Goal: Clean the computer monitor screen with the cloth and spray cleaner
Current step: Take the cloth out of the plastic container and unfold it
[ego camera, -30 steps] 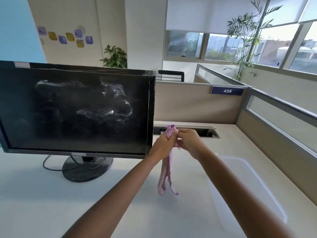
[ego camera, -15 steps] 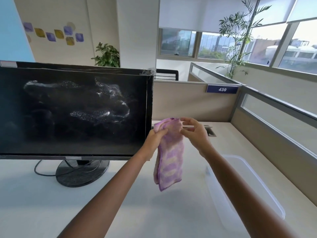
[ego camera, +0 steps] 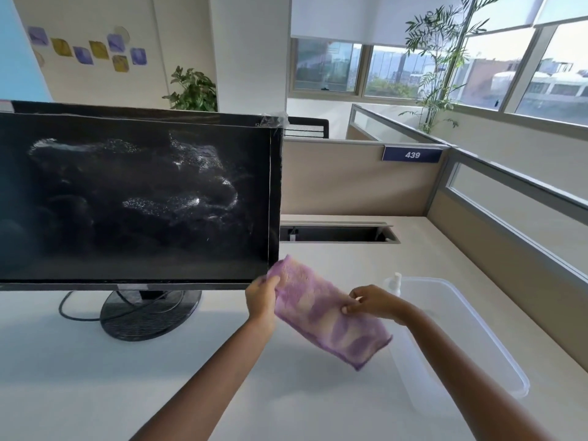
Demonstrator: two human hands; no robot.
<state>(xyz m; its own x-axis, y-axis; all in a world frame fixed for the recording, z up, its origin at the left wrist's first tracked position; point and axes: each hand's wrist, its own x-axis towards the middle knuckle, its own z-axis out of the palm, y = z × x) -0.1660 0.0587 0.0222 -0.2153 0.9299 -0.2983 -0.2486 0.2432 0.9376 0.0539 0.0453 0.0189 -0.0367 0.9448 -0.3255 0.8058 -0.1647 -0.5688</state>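
A black monitor (ego camera: 136,198) stands on the white desk at the left, its dark screen streaked with wet spray patches. Just right of its lower right corner I hold a purple and cream cloth (ego camera: 321,310) spread flat above the desk. My left hand (ego camera: 262,296) grips the cloth's upper left edge, close to the monitor's bottom bezel. My right hand (ego camera: 374,303) pinches its right side. The white top of a spray bottle (ego camera: 395,283) shows just behind my right hand, inside a clear bin.
A clear plastic bin (ego camera: 496,351) sits on the desk at the right. The monitor's round base (ego camera: 149,313) and a cable lie under the screen. A cable slot (ego camera: 337,233) opens in the desk at the back. Partition walls enclose the back and right.
The cloth hung bunched from both hands, then was opened out. Both hands have come down and spread apart, so the cloth now lies stretched flat between them.
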